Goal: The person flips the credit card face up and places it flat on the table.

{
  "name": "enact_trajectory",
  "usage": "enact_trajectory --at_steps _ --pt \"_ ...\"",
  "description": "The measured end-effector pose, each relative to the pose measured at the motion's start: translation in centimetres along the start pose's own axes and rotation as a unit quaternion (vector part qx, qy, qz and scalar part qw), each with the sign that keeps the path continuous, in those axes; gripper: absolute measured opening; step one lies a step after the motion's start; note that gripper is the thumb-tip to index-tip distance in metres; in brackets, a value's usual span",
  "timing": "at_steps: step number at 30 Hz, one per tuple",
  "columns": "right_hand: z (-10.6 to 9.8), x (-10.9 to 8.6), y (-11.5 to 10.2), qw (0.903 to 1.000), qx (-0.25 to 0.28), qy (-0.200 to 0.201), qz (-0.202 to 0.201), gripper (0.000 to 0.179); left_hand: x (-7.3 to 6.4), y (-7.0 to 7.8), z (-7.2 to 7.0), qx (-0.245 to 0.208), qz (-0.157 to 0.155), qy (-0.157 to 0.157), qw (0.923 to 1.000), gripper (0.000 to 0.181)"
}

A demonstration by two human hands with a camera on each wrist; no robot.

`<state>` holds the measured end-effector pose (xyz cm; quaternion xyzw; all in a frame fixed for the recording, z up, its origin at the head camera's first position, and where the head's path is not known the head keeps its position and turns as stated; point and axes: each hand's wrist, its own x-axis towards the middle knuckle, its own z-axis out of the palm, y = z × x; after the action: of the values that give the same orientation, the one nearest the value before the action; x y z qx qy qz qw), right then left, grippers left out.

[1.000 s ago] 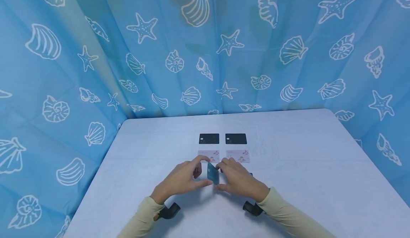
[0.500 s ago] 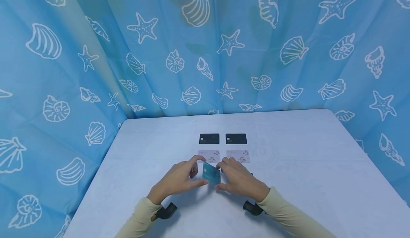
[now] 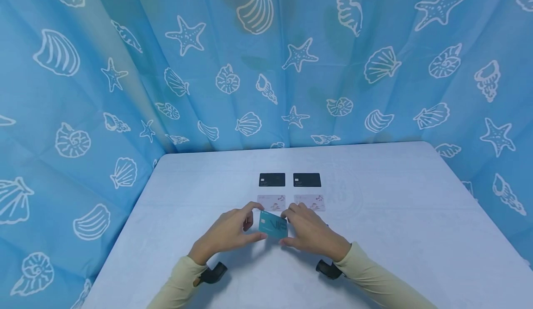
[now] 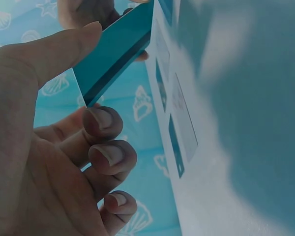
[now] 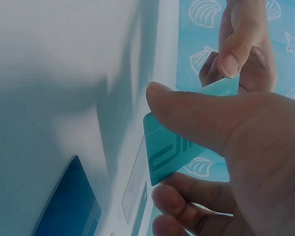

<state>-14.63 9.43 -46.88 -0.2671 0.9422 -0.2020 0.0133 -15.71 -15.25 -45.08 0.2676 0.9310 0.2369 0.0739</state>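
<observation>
A teal card [image 3: 272, 225] with "VIP" lettering and a small chip is held up off the table, tilted, between both hands. My left hand [image 3: 226, 231] pinches its left end, the thumb on one edge and the index fingertip at the opposite corner; the other fingers curl loosely. My right hand [image 3: 313, 232] holds the right end between thumb and fingers. In the left wrist view, the card's back [image 4: 115, 56] shows a dark stripe. A dark blue card [image 5: 71, 201] lies on the table below the right hand, largely hidden in the head view.
Two black cards [image 3: 272, 180] [image 3: 307, 180] lie in a row on the white-covered table [image 3: 200, 179]. In front of them lie two pale pink cards [image 3: 270, 201] [image 3: 310, 201], partly covered by the fingers. A blue shell-patterned curtain [image 3: 250, 68] hangs behind.
My left hand has drifted slightly left. The teal card has swung from nearly edge-on to showing its lettered face toward the head camera, while the right hand has stayed in place.
</observation>
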Motion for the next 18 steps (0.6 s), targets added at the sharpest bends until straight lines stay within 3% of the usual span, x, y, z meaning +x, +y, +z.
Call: enact_trajectory --at_steps 18 --pt "0.03 0.24 -0.16 0.9997 -0.02 -0.007 0.012 0.062 -0.29 -1.02 0.22 0.02 0.0 -0.006 0.9998 0.063"
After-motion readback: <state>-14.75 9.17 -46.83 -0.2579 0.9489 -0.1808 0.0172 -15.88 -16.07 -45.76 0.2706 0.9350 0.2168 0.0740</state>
